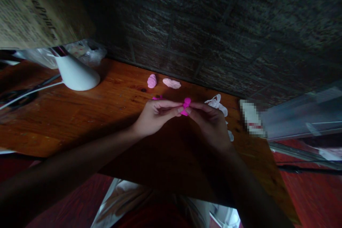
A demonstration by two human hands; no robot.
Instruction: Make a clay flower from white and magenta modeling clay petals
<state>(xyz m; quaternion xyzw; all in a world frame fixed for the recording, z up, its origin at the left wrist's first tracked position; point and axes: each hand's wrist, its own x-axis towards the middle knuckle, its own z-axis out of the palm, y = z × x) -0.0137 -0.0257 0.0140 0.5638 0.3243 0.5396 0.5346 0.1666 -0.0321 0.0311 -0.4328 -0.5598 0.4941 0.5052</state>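
Head view: left hand [152, 117] and right hand [213, 124] both pinch magenta clay-like piece [187, 101] over worktop [117, 92]; pressing too hard could squash it, uneven tugging could tear it.

One camera, worn on the person's head, looks forward and down over the glossy orange-brown wooden table [120, 92], near enough that the bare left hand [149, 119] and bare right hand [215, 128] meet close to the clock's centre, their forearms [91, 162] entering from 8 and about 5 o'clock. The dark, rough stone-textured wall [187, 28] fills 12 to 2 o'clock, its foot slanting from 10 down to 3; pale, rumpled cloth [128, 199] shows at 7 o'clock, directly below the lens
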